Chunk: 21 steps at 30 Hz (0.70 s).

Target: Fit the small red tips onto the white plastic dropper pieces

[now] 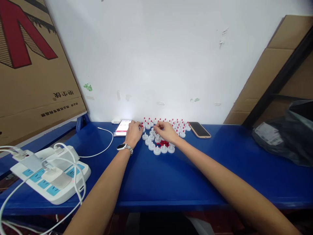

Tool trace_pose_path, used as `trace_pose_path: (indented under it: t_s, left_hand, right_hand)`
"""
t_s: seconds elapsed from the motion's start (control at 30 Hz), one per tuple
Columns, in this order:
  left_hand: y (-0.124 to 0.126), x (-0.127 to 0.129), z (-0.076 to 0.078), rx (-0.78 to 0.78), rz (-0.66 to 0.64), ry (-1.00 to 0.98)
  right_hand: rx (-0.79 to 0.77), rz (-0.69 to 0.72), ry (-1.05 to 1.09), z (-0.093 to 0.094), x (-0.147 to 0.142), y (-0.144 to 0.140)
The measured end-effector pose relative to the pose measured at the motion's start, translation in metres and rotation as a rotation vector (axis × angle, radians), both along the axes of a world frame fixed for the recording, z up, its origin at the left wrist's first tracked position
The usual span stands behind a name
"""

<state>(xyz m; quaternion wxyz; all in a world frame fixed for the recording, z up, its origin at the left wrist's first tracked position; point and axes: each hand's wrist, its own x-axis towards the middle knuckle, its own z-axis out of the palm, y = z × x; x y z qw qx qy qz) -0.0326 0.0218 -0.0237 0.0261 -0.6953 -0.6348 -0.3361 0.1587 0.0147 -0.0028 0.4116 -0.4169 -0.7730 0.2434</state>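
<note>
My left hand [135,132], with a watch and a bracelet on its wrist, is at the left edge of a group of white nozzle caps. Its fingers close around a red-tipped white nozzle cap [141,125], mostly covered by them. Over the middle of the group, my right hand [166,130] is closed in a pinch; anything between its fingertips is too small to make out. Bare-tipped white nozzle caps [156,150] stand upright at the front, around a small pile of loose red tips [164,143]. Behind and to the right stand several caps wearing red tips [182,133].
A lit phone [123,127] lies beside my left hand, and a dark-screened phone [200,129] lies right of the caps. A power strip [61,195] with plugs and white cables covers the blue table's [195,189] left end. A dark plastic bag [281,137] sits at the right.
</note>
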Motion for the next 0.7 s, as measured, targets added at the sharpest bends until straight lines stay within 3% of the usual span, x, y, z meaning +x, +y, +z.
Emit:
trace_pose_path:
  t_s: [0.07,0.17,0.33,0.5,0.7]
  left_hand:
    - [-0.005,0.002,0.007,0.084,-0.063,-0.014]
    - [-0.018,0.011,0.020,0.153,-0.270,-0.059]
    - [-0.042,0.036,0.032,0.019,-0.563,-0.174]
    - [-0.046,0.049,0.029,0.073,-0.620,-0.146]
    - [-0.045,0.046,0.027,0.051,-0.645,-0.259]
  right_hand:
    - [0.010,-0.006,0.013,0.001,0.003,-0.004]
    - [0.031,-0.041,0.065,0.002,0.009,-0.011]
    - [0.003,-0.050,0.130,0.004,0.023,-0.029]
    - [0.020,-0.064,0.086,0.001,0.025,-0.037]
    - [0.062,-0.063,0.055,-0.002,0.024,-0.032]
